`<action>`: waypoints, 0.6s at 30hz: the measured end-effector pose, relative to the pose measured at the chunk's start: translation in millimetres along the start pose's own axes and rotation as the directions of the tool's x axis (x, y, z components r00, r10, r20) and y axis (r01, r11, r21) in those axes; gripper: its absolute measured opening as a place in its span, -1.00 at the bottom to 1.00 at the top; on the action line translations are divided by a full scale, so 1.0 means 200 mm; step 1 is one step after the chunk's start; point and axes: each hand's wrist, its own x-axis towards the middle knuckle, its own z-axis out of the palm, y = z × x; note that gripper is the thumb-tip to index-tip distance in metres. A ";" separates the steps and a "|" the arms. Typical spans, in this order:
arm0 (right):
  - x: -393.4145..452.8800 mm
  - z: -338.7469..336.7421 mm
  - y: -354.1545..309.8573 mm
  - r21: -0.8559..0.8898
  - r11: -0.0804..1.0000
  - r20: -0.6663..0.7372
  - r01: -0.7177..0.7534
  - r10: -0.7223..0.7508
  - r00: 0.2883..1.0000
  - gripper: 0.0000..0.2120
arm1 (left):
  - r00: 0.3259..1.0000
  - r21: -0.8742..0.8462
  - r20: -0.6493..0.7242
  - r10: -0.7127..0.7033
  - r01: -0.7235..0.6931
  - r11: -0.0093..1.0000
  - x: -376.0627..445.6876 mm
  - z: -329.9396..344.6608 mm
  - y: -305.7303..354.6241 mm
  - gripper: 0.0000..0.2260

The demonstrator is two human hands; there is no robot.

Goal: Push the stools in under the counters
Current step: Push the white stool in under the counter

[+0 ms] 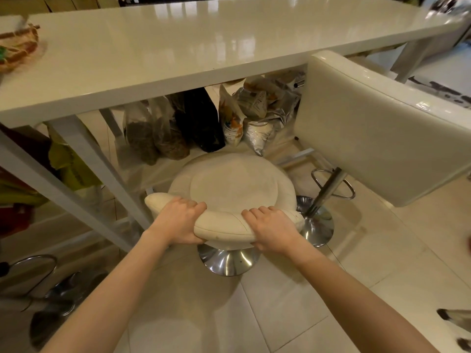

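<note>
Hidden parts: the round stool's (230, 184) post is concealed by its seat; only part of its chrome base (228, 261) shows. A third stool (38, 281) at the lower left is blurred and cut off, and its seat is not visible. The bags (178, 123) under the tabletop (178, 42) are partly hidden by its front edge.

Round stool: cream padded seat, low curved backrest, standing on the tiled floor (356, 263) just outside the tabletop's front edge.

Left hand (179, 221) and right hand (271, 229): fingers closed over the backrest, gripping it.

Count: three stools, including a square-backed stool (369, 131) at right; two hands.
</note>
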 end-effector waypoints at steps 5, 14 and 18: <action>-0.03 -0.01 0.06 -0.012 1.000 0.026 0.014 -0.014 1.000 -0.44 | 0.998 -0.029 -0.060 0.000 -0.002 1.000 0.01 0.03 0.06 -0.52; -0.07 0.02 0.26 -0.069 0.991 0.065 0.113 -0.108 0.992 -0.39 | 0.996 -0.013 -0.065 -0.055 0.055 0.998 0.06 0.04 0.24 -0.47; -0.10 0.02 0.36 -0.066 0.981 0.076 0.183 -0.178 0.981 -0.37 | 0.991 -0.022 -0.099 -0.091 0.089 0.996 0.08 0.04 0.34 -0.48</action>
